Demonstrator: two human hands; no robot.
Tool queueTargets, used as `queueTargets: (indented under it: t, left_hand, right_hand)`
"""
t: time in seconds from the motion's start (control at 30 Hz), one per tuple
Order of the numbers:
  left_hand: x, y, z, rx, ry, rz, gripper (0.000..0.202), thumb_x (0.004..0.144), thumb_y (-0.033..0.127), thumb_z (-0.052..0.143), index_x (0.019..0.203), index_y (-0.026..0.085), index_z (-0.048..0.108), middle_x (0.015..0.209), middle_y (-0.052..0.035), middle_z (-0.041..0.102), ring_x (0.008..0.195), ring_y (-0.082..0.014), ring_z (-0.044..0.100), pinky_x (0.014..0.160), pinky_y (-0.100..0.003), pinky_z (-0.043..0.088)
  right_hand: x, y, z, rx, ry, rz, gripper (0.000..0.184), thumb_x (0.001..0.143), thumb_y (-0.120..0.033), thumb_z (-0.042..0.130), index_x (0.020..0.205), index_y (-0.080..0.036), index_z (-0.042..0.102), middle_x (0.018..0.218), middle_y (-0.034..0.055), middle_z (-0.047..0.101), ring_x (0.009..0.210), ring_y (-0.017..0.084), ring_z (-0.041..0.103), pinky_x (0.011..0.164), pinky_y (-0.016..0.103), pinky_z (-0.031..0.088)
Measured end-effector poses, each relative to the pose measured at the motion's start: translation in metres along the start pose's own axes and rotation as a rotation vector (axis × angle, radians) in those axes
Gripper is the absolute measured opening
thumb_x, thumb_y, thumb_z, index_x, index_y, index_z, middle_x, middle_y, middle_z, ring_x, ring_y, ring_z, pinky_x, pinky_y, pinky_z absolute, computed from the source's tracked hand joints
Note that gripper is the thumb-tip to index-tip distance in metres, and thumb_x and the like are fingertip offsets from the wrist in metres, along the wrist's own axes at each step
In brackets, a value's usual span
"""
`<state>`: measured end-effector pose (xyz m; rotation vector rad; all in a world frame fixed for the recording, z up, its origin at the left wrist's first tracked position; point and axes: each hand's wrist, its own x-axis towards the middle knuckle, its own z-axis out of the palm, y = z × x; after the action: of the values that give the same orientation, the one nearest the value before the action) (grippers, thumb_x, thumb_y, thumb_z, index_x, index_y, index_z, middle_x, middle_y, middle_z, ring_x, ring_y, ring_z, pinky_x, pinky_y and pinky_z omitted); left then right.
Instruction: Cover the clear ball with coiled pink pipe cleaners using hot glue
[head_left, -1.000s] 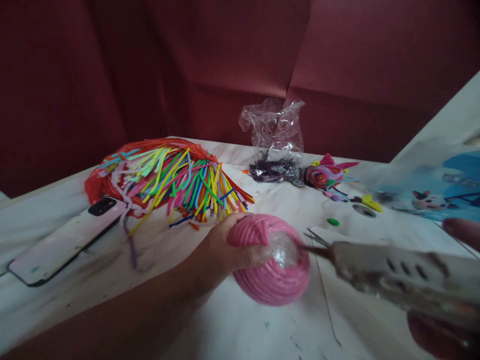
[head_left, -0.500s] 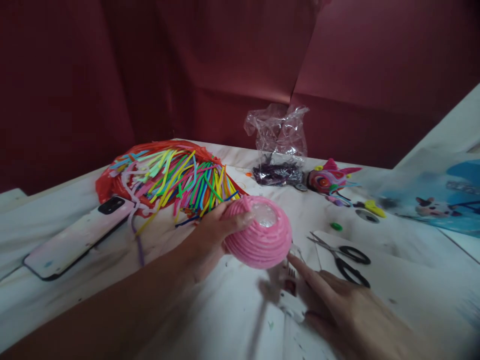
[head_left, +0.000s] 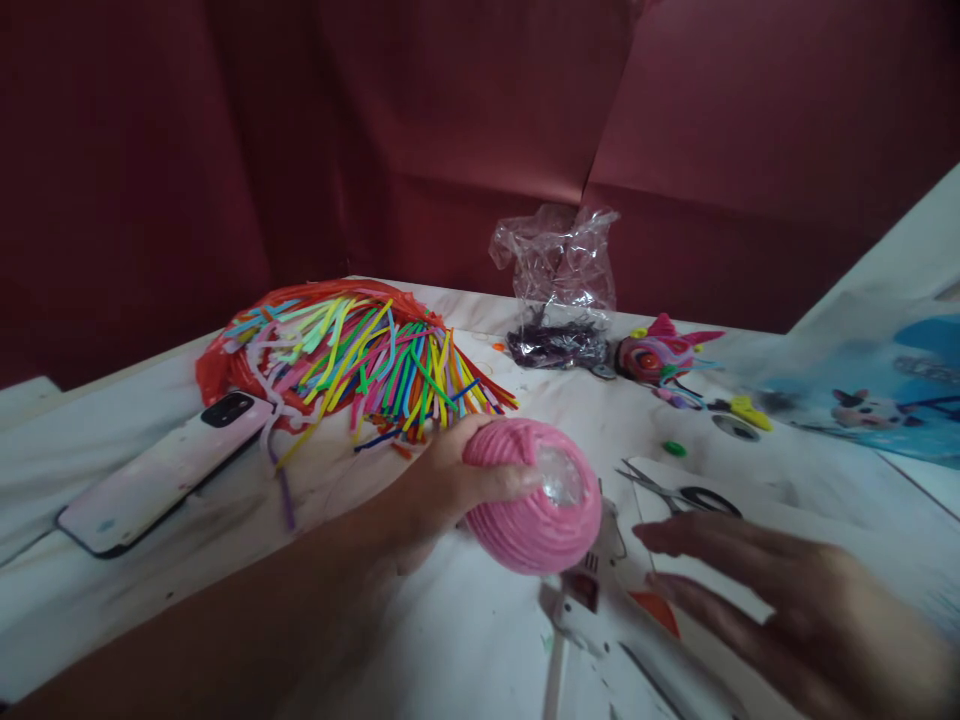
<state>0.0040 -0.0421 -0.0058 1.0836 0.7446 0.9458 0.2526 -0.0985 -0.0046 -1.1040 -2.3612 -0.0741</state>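
My left hand [head_left: 461,485] is closed around a ball wrapped in pink pipe cleaner [head_left: 517,530], its thumb on top. A bare, clear, shiny patch shows at the ball's upper right. To the right of the ball, my right hand [head_left: 787,600] is empty, fingers stretched and apart, somewhat blurred. Under and beside it lie scissors with black handles [head_left: 709,498], their lower part hidden by the hand. Between the hands, below the ball, lies what looks like a pale glue gun [head_left: 630,640] with an orange part; its tip area is partly hidden by the ball.
Colourful pipe cleaners [head_left: 382,365] spill from a red plastic bag [head_left: 214,365] at back left. Beside them is a phone [head_left: 165,470]. Farther back stand a clear bag with dark strands [head_left: 559,345] and a pink fuzzy figure [head_left: 656,355]. A blue printed package [head_left: 885,390] lies right.
My left hand and the pink ball have moved slightly right and down. My right hand has drawn away from the ball to the right, its fingers now spread.
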Motion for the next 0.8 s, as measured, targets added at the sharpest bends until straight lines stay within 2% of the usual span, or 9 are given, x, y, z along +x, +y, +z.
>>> queueTargets:
  t: [0.1, 0.17, 0.2, 0.37, 0.5, 0.63, 0.8]
  left_hand:
    - [-0.005, 0.0, 0.006, 0.084, -0.024, 0.027, 0.057, 0.056, 0.031, 0.083, 0.106, 0.017, 0.061, 0.096, -0.0055, 0.067, 0.09, -0.0234, 0.061, 0.077, -0.032, 0.048]
    - [-0.008, -0.001, 0.009, 0.106, -0.063, 0.037, 0.055, 0.058, 0.029, 0.082, 0.106, 0.017, 0.059, 0.095, -0.0047, 0.066, 0.09, -0.0228, 0.061, 0.078, -0.032, 0.047]
    - [-0.009, -0.001, 0.011, 0.112, -0.091, 0.04, 0.053, 0.059, 0.028, 0.081, 0.106, 0.017, 0.059, 0.095, -0.0045, 0.066, 0.09, -0.0222, 0.06, 0.079, -0.032, 0.047]
    - [-0.011, -0.001, 0.009, 0.136, -0.17, 0.017, 0.049, 0.06, 0.022, 0.08, 0.103, 0.014, 0.057, 0.091, -0.0032, 0.062, 0.083, -0.0167, 0.057, 0.074, -0.029, 0.046]
    - [-0.01, 0.0, 0.005, 0.101, -0.195, -0.033, 0.051, 0.058, 0.022, 0.081, 0.101, 0.014, 0.055, 0.088, -0.0024, 0.06, 0.079, -0.0149, 0.055, 0.072, -0.028, 0.045]
    - [-0.01, 0.0, 0.003, 0.143, -0.199, -0.062, 0.052, 0.059, 0.025, 0.081, 0.103, 0.015, 0.055, 0.09, -0.003, 0.06, 0.081, -0.016, 0.054, 0.073, -0.03, 0.045]
    - [-0.008, -0.001, 0.004, 0.196, -0.204, -0.077, 0.059, 0.057, 0.03, 0.082, 0.107, 0.015, 0.055, 0.095, -0.005, 0.06, 0.085, -0.019, 0.055, 0.075, -0.032, 0.045]
  right_hand:
    - [0.021, -0.011, -0.02, 0.112, 0.046, -0.077, 0.018, 0.095, -0.021, 0.044, 0.107, -0.027, 0.055, 0.093, 0.0024, 0.061, 0.078, 0.013, 0.062, 0.065, 0.02, 0.052]
    - [0.038, -0.022, -0.024, 0.163, 0.076, -0.169, 0.033, 0.093, -0.013, 0.044, 0.122, -0.027, 0.051, 0.096, 0.0044, 0.058, 0.084, 0.014, 0.058, 0.065, 0.021, 0.051]
    - [0.045, -0.026, -0.024, 0.2, 0.05, -0.209, 0.036, 0.092, -0.01, 0.044, 0.123, -0.027, 0.052, 0.095, 0.0045, 0.056, 0.083, 0.014, 0.057, 0.064, 0.022, 0.05]
    - [0.065, -0.034, -0.01, 0.208, 0.034, -0.246, 0.025, 0.091, -0.01, 0.045, 0.103, -0.027, 0.059, 0.086, 0.0028, 0.053, 0.073, 0.014, 0.05, 0.061, 0.027, 0.043]
    - [0.067, -0.029, -0.006, 0.213, -0.026, -0.246, 0.019, 0.091, -0.009, 0.044, 0.094, -0.023, 0.057, 0.083, 0.0017, 0.052, 0.072, 0.013, 0.05, 0.059, 0.024, 0.04]
    - [0.067, -0.026, -0.006, 0.186, -0.049, -0.249, 0.014, 0.091, -0.01, 0.045, 0.087, -0.018, 0.056, 0.08, 0.0015, 0.052, 0.068, 0.011, 0.048, 0.058, 0.023, 0.039]
    - [0.064, -0.026, -0.004, 0.15, -0.071, -0.219, 0.017, 0.091, -0.011, 0.044, 0.078, -0.014, 0.055, 0.074, 0.0024, 0.051, 0.062, 0.012, 0.047, 0.054, 0.024, 0.038]
